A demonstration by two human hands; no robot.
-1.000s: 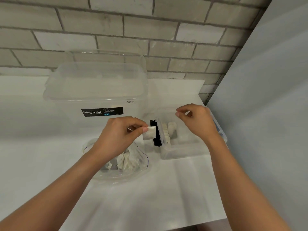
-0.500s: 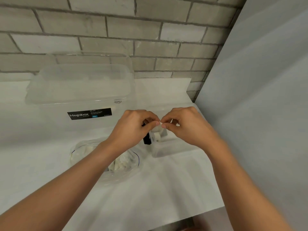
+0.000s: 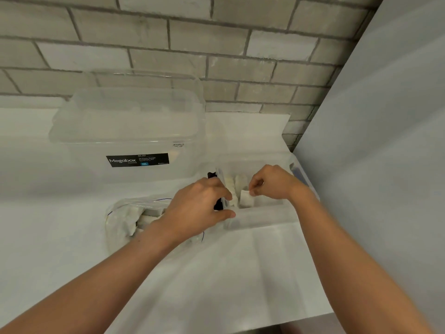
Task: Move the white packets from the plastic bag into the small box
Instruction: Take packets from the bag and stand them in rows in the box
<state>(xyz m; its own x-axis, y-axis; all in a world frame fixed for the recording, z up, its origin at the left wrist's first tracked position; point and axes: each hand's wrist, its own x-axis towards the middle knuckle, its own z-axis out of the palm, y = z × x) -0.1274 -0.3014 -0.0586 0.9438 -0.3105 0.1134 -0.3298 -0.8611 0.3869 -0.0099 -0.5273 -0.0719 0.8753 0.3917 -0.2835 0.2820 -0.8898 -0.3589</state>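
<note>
White countertop (image 3: 240, 273): right hand (image 3: 272, 186) is pinching a white packet (image 3: 246, 198) inside the small box (image 3: 260, 218); left hand (image 3: 197, 208) is gripping the box's left wall; releasing the packet comes next.

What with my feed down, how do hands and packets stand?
Right hand pinches a white packet in the small box. Left hand grips the box's left end. More packets in the plastic bag. Nothing blocking.

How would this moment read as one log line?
right hand: pinches white packet in small box | left hand: holds box rim | plastic bag: packets inside
</note>
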